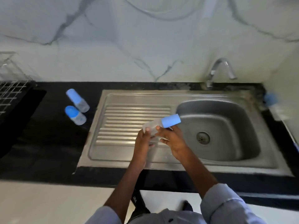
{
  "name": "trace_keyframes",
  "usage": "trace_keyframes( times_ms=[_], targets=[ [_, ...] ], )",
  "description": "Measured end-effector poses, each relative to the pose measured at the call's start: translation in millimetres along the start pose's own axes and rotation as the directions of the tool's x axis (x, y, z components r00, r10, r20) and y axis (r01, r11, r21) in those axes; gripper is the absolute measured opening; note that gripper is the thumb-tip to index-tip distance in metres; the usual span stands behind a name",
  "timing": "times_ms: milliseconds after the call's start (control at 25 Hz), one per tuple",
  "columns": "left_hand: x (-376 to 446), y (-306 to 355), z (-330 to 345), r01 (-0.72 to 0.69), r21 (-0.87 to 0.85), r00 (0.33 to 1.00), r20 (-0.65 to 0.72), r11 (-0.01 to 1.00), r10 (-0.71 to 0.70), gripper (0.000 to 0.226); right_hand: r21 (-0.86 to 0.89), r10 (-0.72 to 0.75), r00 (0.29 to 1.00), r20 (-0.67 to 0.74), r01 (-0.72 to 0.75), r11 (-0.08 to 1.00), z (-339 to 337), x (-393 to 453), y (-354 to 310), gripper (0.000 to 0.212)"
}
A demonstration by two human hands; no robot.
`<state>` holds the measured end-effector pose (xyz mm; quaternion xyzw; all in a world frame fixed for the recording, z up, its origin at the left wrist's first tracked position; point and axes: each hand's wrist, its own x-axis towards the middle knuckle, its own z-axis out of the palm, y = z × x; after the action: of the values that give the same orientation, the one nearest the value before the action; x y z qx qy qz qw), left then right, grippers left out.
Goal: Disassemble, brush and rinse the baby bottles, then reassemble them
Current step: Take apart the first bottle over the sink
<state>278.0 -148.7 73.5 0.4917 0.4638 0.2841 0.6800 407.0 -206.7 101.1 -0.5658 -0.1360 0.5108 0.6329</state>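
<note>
- Hands meet over the ribbed draining board (129, 117) of the steel sink unit; I see both on one clear baby bottle (152, 126) held sideways, its blue cap (172, 120) pointing right toward the basin (226, 126).
- Left hand (143, 141) comes up from the near edge with fingers curled round the bottle's base end, fingertips showing on the clear wall.
- Right hand (173, 140) grips the bottle's middle just below the cap, thumb on top and fingers wrapped underneath; I cannot tell how tightly, as the frame is blurred there.
- Both forearms reach in from the near side, with pale grey sleeves (226, 206) pushed up the arm.
- Two more capped bottles lie on the black counter (48, 143), left of the sink: the far bottle (77, 100) and the near bottle (75, 115), close together, both tilted with blue caps toward the far left.
- A wire rack (11, 94) sits at the far left edge of the counter.
- A chrome tap (221, 70) stands behind the basin against the marbled wall; the drain (203, 137) sits in the basin floor.
- Something blue and blurred (271, 97) lies on the counter right of the basin; I cannot tell what it is.
</note>
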Motion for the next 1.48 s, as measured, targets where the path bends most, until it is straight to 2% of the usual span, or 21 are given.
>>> trace_keyframes(
  times_ms=[40, 200, 320, 440, 600, 760, 880, 1040, 1160, 1360, 1480],
  targets=[
    [-3.0, -1.3, 20.2, -0.022, -0.027, 0.999, 0.04, 0.999, 0.023, 0.047, 0.0, -0.006, 1.0, 0.012, 0.006, 1.0, -15.2, -3.6, -6.5, 0.039],
    [-5.9, -1.4, 77.6, 0.064, -0.396, 0.997, 0.059, 0.916, -0.045, 0.051, 0.058, 0.044, 0.999, 0.024, -0.046, 0.997, -77.9, -16.4, -29.7, 0.031],
    [-8.5, -0.7, 105.2, 0.106, -0.483, 0.991, 0.12, 0.869, -0.055, 0.056, 0.036, 0.063, 0.997, -0.052, -0.061, 0.997, -121.3, -19.8, -39.2, 0.038],
    [-17.4, -6.8, 127.7, 0.165, -0.539, 0.982, 0.164, 0.826, -0.089, 0.068, 0.028, 0.058, 0.993, -0.106, -0.055, 0.998, -144.9, -23.5, -43.8, 0.036],
    [-16.8, -8.2, 140.0, 0.114, -0.466, 0.989, 0.141, 0.878, -0.054, 0.085, 0.03, 0.134, 0.986, -0.095, -0.132, 0.991, -150.0, -20.7, -48.9, 0.023],
    [-2.4, -3.6, 148.3, 0.12, -0.436, 0.987, 0.15, 0.892, -0.06, 0.064, 0.003, 0.182, 0.973, -0.144, -0.184, 0.983, -150.0, -14.9, -60.8, 0.025],
    [8.4, -0.1, 155.9, 0.222, -0.48, 0.964, 0.241, 0.849, -0.116, 0.054, -0.151, 0.099, 0.965, -0.244, -0.139, 0.979, -156.6, -8.2, -68.0, 0.032],
    [28.7, 8.6, 168.8, 0.244, -0.468, 0.966, 0.193, 0.85, -0.171, 0.055, -0.234, -0.022, 0.942, -0.334, -0.06, 0.97, -160.5, 3.5, -72.3, 0.039],
    [41.8, 9.7, 173.6, 0.246, -0.48, 0.968, 0.171, 0.842, -0.185, 0.051, -0.24, -0.051, 0.943, -0.33, -0.032, 0.97, -159.4, 10.6, -76.0, 0.035],
    [48.0, -3.5, 177.3, 0.3, -0.487, 0.949, 0.235, 0.82, -0.208, 0.039, -0.254, -0.072, 0.94, -0.333, -0.016, 0.967, -169.5, 11.7, -68.4, 0.026],
    [46.9, -6.2, 187.0, 0.31, -0.489, 0.945, 0.249, 0.816, -0.21, 0.036, -0.279, -0.12, 0.958, -0.261, 0.045, 0.959, -184.2, 8.4, -65.2, 0.019]
  ],
)
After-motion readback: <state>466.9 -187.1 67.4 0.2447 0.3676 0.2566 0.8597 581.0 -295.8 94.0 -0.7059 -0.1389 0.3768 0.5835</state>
